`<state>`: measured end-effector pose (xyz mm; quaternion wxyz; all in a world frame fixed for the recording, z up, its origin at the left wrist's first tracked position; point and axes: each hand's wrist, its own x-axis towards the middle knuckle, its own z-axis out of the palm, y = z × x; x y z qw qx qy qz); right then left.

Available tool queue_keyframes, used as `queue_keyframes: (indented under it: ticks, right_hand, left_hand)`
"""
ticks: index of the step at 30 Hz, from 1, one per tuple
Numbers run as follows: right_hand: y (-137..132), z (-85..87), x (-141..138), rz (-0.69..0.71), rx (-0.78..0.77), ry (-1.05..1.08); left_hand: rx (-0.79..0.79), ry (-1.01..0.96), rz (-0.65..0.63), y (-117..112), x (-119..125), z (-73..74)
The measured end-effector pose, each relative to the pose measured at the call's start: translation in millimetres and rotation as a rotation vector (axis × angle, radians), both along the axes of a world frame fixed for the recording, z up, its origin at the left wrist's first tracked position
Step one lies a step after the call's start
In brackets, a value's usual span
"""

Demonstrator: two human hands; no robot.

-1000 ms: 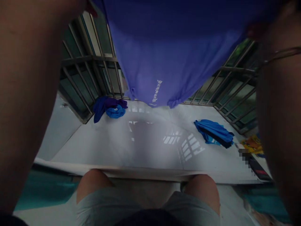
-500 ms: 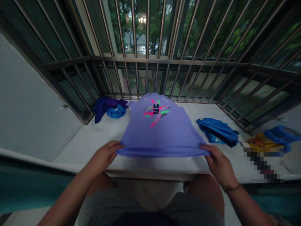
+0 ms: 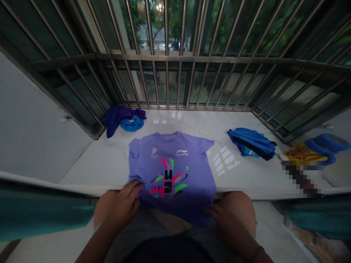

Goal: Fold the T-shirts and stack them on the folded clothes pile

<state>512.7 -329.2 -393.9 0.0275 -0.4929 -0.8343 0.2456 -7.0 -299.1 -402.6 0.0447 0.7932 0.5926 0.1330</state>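
A purple T-shirt (image 3: 192,175) with a pink, green and black print lies front up on the white ledge. Its neck and sleeves point toward the window, and its lower part hangs over the ledge's front edge above my lap. At the shirt's left side, my left hand (image 3: 127,201) is closed on the fabric, fingertips over the cloth. My right hand (image 3: 221,215), somewhat dark and blurred, pinches the lower right corner of the hem. The hem sags between the two hands.
Crumpled blue and purple clothes (image 3: 131,122) sit at the ledge's back left. Folded blue clothes (image 3: 251,142) lie to the right, beside a yellow and blue package (image 3: 309,151). Metal bars (image 3: 167,84) line the window behind the white ledge (image 3: 87,166). Teal curtains (image 3: 46,219) hang at both sides.
The shirt has been drawn toward me and has settled onto the ledge, where before it was stretched and billowing toward the window. Both hands have moved down and closer to my body.
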Motion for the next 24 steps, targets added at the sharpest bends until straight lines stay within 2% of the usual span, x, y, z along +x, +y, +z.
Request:
queue_keyframes:
  ticks: [3, 6, 9, 13, 16, 18, 21, 24]
  right_hand:
    - [36, 34.3, -35, 0.02, 0.112, 0.008]
    - [84, 49.3, -73, 0.019, 0.27, 0.063]
    - [129, 39.3, -105, -0.017, 0.35, 0.039]
    - [162, 13.9, -126, -0.143, 0.257, -0.093]
    - [168, 3.7, -123, -0.179, 0.233, -0.139]
    - [170, 1.6, -113, -0.172, 0.233, -0.157]
    - [173, 0.6, -88, -0.193, 0.239, -0.198]
    - [177, -1.5, -60, -0.229, 0.254, -0.236]
  left_hand:
    - [0.038, 0.057, 0.075, 24, 23, -0.5]
    - [-0.014, 0.135, 0.133, 40, 44, -2.0]
    - [-0.031, 0.153, 0.148, 42, 59, 0.7]
    - [-0.019, 0.112, 0.12, 33, 68, 8.9]
    - [0.001, 0.012, 0.047, 35, 65, 12.5]
    - [0.044, -0.065, 0.034, 48, 55, 12.7]
    - [0.105, -0.142, 0.114, 85, 33, 10.7]
    - [0.094, -0.136, 0.164, 126, 17, 6.2]
